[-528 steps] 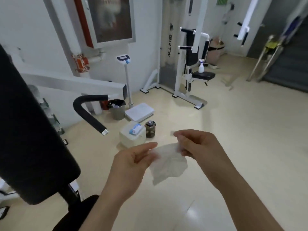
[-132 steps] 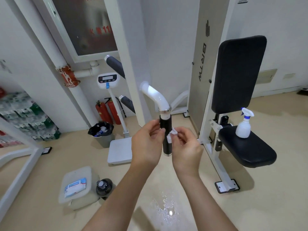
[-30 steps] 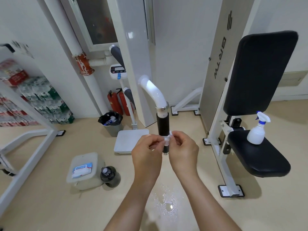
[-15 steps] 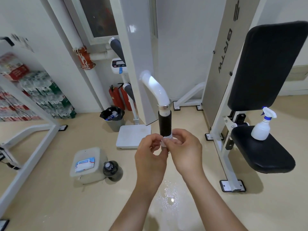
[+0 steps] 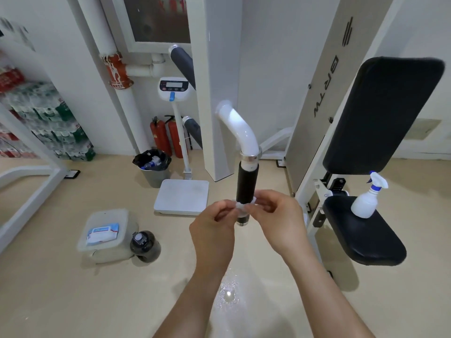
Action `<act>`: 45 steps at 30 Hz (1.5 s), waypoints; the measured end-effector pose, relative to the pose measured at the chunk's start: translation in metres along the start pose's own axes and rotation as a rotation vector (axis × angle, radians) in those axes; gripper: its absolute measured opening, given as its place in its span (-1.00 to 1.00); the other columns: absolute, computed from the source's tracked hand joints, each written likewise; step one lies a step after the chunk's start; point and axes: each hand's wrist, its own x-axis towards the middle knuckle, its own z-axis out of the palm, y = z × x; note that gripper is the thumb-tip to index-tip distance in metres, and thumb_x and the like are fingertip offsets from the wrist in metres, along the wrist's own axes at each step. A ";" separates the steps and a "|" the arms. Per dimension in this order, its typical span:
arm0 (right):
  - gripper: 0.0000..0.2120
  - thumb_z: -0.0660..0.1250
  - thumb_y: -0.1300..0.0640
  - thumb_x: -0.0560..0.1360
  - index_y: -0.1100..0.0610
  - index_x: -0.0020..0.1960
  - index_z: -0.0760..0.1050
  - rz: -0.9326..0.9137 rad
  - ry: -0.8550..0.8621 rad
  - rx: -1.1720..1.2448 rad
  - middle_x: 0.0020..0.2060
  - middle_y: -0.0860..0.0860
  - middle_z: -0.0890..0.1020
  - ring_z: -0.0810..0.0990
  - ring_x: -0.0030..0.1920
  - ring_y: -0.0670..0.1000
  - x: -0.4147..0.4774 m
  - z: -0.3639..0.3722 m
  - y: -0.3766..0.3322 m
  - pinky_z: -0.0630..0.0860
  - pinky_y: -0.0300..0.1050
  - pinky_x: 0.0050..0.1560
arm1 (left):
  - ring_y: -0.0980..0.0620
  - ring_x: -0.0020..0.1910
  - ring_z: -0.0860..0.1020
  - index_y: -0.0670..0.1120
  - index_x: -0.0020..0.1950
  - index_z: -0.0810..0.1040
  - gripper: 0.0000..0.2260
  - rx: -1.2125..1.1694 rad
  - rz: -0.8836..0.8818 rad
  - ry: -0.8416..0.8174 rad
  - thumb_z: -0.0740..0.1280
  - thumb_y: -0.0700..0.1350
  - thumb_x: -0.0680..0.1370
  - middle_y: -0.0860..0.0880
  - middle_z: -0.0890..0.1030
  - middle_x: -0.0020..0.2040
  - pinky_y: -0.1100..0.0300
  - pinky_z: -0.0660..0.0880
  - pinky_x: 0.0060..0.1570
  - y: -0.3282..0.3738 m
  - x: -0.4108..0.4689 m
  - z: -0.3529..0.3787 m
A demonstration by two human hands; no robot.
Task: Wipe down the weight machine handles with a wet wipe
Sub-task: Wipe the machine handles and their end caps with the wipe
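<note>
A black handle grip [image 5: 246,184] hangs straight down from a curved white machine arm [image 5: 240,131] in the middle of the view. A small white wet wipe [image 5: 241,205] is stretched across the lower part of the grip. My left hand [image 5: 214,228] pinches its left end, and my right hand [image 5: 278,220] pinches its right end. The hands sit on either side of the grip near its bottom cap. Two more dark handles [image 5: 183,62] stick out behind the white post.
A black padded seat [image 5: 366,230] with a white spray bottle [image 5: 367,200] stands at the right. On the floor at left are a pale box with a wipe packet [image 5: 102,234], a dark bottle [image 5: 145,245], a scale platform [image 5: 183,196] and a bin [image 5: 152,169].
Both hands stay on the wipe at the lower end of the grip. They have spread slightly apart, and the wipe now spans the front of the grip.
</note>
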 end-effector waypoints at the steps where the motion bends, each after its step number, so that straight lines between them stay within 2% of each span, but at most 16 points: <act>1: -0.80 0.52 0.18 0.37 0.02 -0.04 0.60 0.024 -0.011 0.023 -0.21 -0.09 0.67 0.62 -0.27 -0.24 0.001 -0.001 0.002 0.50 -0.45 -0.22 | 0.29 -0.31 0.58 0.13 -0.27 0.62 -0.75 0.008 0.014 0.015 0.44 -0.24 0.45 0.22 0.65 -0.32 0.53 0.39 -0.27 0.001 -0.003 0.003; 3: -0.81 0.51 0.18 0.37 -0.02 -0.09 0.57 0.053 -0.027 0.028 -0.23 -0.10 0.66 0.61 -0.28 -0.27 0.004 -0.005 0.002 0.48 -0.46 -0.25 | 0.34 -0.20 0.59 0.20 -0.19 0.62 -0.74 -0.016 0.014 0.016 0.42 -0.20 0.48 0.32 0.64 -0.25 0.55 0.40 -0.19 0.002 -0.012 0.009; 6: -0.90 0.42 0.14 0.46 -0.02 -0.05 0.62 0.037 -0.079 -0.109 -0.24 -0.12 0.67 0.61 -0.22 -0.23 0.010 -0.014 -0.006 0.46 -0.48 -0.25 | 0.47 0.02 0.52 0.19 0.16 0.57 -0.64 0.012 0.023 -0.032 0.45 -0.18 0.47 0.41 0.59 0.00 0.58 0.37 0.03 -0.007 -0.025 0.017; 9: -0.84 0.29 0.09 0.54 -0.07 -0.10 0.64 0.001 -0.177 -0.244 -0.43 -0.24 0.62 0.54 -0.36 -0.30 0.013 -0.025 -0.015 0.39 -0.47 -0.37 | 0.60 0.06 0.40 0.16 0.33 0.45 -0.54 0.126 0.106 -0.075 0.44 -0.16 0.48 0.57 0.45 0.03 0.63 0.27 0.08 -0.016 -0.025 0.024; 11: -0.82 0.26 0.04 0.56 -0.06 -0.12 0.63 -0.040 -0.154 -0.364 -0.50 -0.27 0.55 0.50 -0.38 -0.28 0.015 -0.029 -0.015 0.35 -0.43 -0.41 | 0.52 0.08 0.45 0.17 0.30 0.49 -0.59 0.179 0.129 -0.073 0.43 -0.12 0.49 0.45 0.51 0.09 0.60 0.30 0.06 -0.018 -0.017 0.029; 14: -0.78 0.27 -0.06 0.55 -0.01 0.05 0.64 -0.110 -0.063 -0.564 -0.18 -0.13 0.58 0.54 -0.12 -0.13 0.021 -0.032 -0.011 0.44 -0.23 -0.15 | 0.25 0.02 0.55 0.15 0.17 0.60 -0.73 0.148 0.020 -0.087 0.43 -0.06 0.49 0.27 0.64 0.00 0.52 0.34 -0.08 -0.018 -0.002 0.034; 16: -0.77 0.32 -0.05 0.52 0.01 0.10 0.64 -0.134 -0.043 -0.567 -0.06 -0.03 0.58 0.52 0.00 -0.02 0.024 -0.037 -0.010 0.45 -0.10 -0.02 | 0.26 -0.08 0.55 0.26 0.03 0.60 -0.78 0.108 -0.020 -0.098 0.42 -0.06 0.49 0.28 0.65 -0.12 0.49 0.36 -0.13 -0.014 0.002 0.037; 18: -0.83 0.37 0.00 0.50 0.00 0.03 0.67 -0.142 -0.051 -0.495 -0.10 -0.02 0.61 0.53 -0.07 -0.04 0.025 -0.039 -0.010 0.45 -0.13 -0.08 | 0.32 -0.19 0.51 0.27 -0.17 0.54 -0.79 0.135 0.043 -0.095 0.40 -0.09 0.50 0.36 0.58 -0.28 0.47 0.36 -0.20 -0.009 -0.001 0.042; 21: -0.89 0.40 0.04 0.48 -0.01 -0.05 0.69 -0.080 -0.079 -0.349 -0.20 -0.05 0.66 0.56 -0.18 -0.11 0.023 -0.036 -0.012 0.45 -0.23 -0.19 | 0.34 -0.23 0.48 0.14 -0.14 0.56 -0.89 0.195 0.097 -0.038 0.39 -0.09 0.50 0.23 0.54 -0.39 0.45 0.34 -0.27 -0.007 0.000 0.044; 23: -0.90 0.39 0.06 0.48 0.00 -0.10 0.69 -0.049 -0.100 -0.292 -0.29 -0.04 0.67 0.58 -0.23 -0.09 0.023 -0.032 -0.012 0.48 -0.23 -0.20 | 0.36 -0.24 0.48 0.24 -0.26 0.50 -0.79 0.191 0.057 -0.045 0.40 -0.06 0.49 0.31 0.55 -0.37 0.51 0.34 -0.25 -0.006 0.004 0.040; 25: -0.92 0.40 0.08 0.47 0.05 -0.13 0.68 -0.031 -0.108 -0.242 -0.33 -0.02 0.67 0.60 -0.23 -0.04 0.024 -0.028 -0.012 0.50 -0.19 -0.19 | 0.24 -0.23 0.50 0.28 -0.35 0.40 -0.70 0.241 0.046 -0.068 0.41 -0.03 0.48 0.28 0.55 -0.39 0.44 0.36 -0.27 -0.007 0.007 0.035; 30: -0.94 0.44 0.15 0.44 0.06 -0.11 0.68 -0.015 -0.141 -0.153 -0.32 -0.10 0.69 0.63 -0.25 -0.16 0.024 -0.022 -0.010 0.50 -0.32 -0.22 | 0.19 -0.37 0.49 0.16 -0.17 0.57 -0.91 0.132 -0.055 -0.118 0.40 -0.04 0.48 0.13 0.57 -0.43 0.41 0.33 -0.35 -0.008 0.006 0.026; 34: -0.88 0.49 0.18 0.40 0.07 -0.06 0.67 -0.010 -0.163 -0.085 -0.34 -0.11 0.69 0.62 -0.30 -0.23 0.022 -0.016 -0.010 0.49 -0.40 -0.24 | 0.26 -0.39 0.53 0.20 -0.03 0.56 -0.70 -0.076 -0.136 -0.063 0.39 -0.23 0.48 0.17 0.58 -0.43 0.48 0.37 -0.30 -0.008 -0.001 0.017; 38: -0.82 0.49 0.15 0.41 0.04 0.01 0.64 -0.022 -0.182 -0.090 -0.43 -0.16 0.63 0.53 -0.37 -0.25 0.025 -0.013 -0.007 0.44 -0.37 -0.25 | 0.27 -0.36 0.51 0.20 -0.04 0.59 -0.68 -0.002 -0.158 -0.089 0.43 -0.24 0.43 0.16 0.60 -0.39 0.36 0.40 -0.19 -0.017 0.010 0.008; 43: -0.84 0.49 0.14 0.39 -0.01 -0.03 0.67 -0.042 -0.195 -0.088 -0.39 0.01 0.60 0.49 -0.36 -0.11 0.026 -0.017 -0.007 0.44 -0.17 -0.23 | 0.29 -0.34 0.51 0.15 -0.05 0.59 -0.76 0.118 -0.008 -0.057 0.39 -0.22 0.47 0.27 0.57 -0.40 0.46 0.40 -0.24 -0.010 0.002 0.016; 45: -0.83 0.50 0.15 0.39 -0.04 -0.04 0.68 -0.059 -0.212 -0.076 -0.34 0.13 0.62 0.50 -0.33 -0.08 0.026 -0.017 -0.006 0.47 -0.13 -0.20 | 0.20 -0.28 0.54 0.11 0.09 0.60 -0.75 0.154 0.069 0.019 0.40 -0.17 0.47 0.18 0.57 -0.36 0.33 0.48 -0.15 -0.010 0.002 0.022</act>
